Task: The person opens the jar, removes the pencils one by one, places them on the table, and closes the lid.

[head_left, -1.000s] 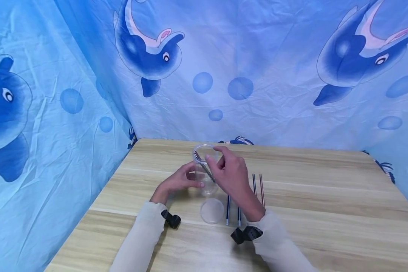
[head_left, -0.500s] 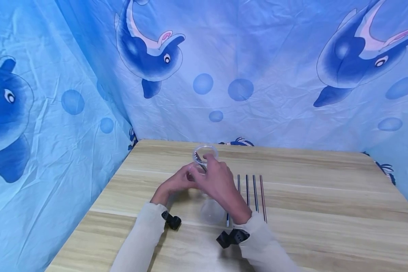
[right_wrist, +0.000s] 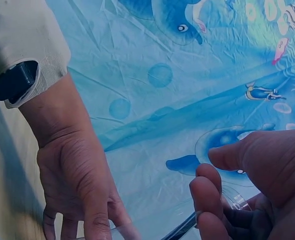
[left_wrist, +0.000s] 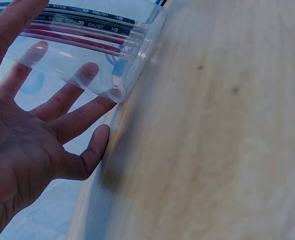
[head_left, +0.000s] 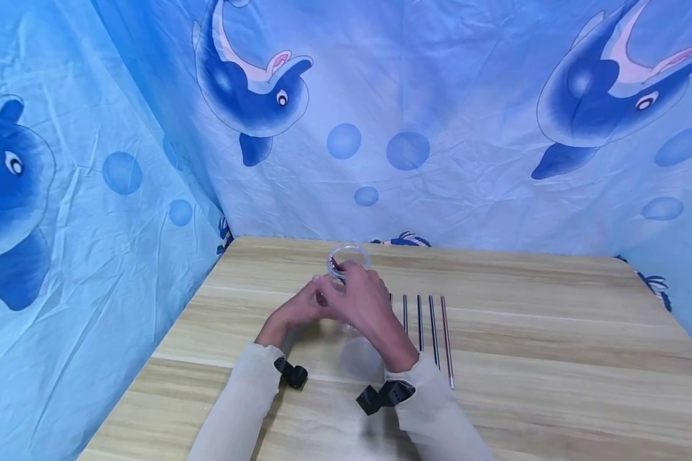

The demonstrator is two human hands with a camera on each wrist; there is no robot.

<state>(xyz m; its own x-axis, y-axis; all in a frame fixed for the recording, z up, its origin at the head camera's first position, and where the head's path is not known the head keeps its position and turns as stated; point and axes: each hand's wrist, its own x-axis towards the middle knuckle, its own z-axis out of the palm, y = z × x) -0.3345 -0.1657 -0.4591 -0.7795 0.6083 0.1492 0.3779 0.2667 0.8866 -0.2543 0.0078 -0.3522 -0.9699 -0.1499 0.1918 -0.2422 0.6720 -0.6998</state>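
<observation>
My left hand (head_left: pixel 301 307) is holding the clear jar (left_wrist: pixel 67 57), my thumb lying on one side of its wall and my fingertips pressing on the other, while my little finger is standing just off the base. Inside the jar, close to those fingertips, black pencils (left_wrist: pixel 95 24) and maroon pencils (left_wrist: pixel 82 42) are lying side by side. My right hand (head_left: pixel 359 298) is curling its fingers at the jar's mouth, just above my left fingers; whether they are gripping a pencil there, I cannot tell. To the right of my right fingers, four dark pencils (head_left: pixel 420 323) and one red pencil (head_left: pixel 446 339) are lying in a row on the wooden table (head_left: pixel 553 320). A round disc (head_left: pixel 354 360) is lying nearer to me than my fingers, partly hidden by my right forearm. Well beyond my fingers, a dolphin-printed cloth (head_left: pixel 450 83) is hanging.
</observation>
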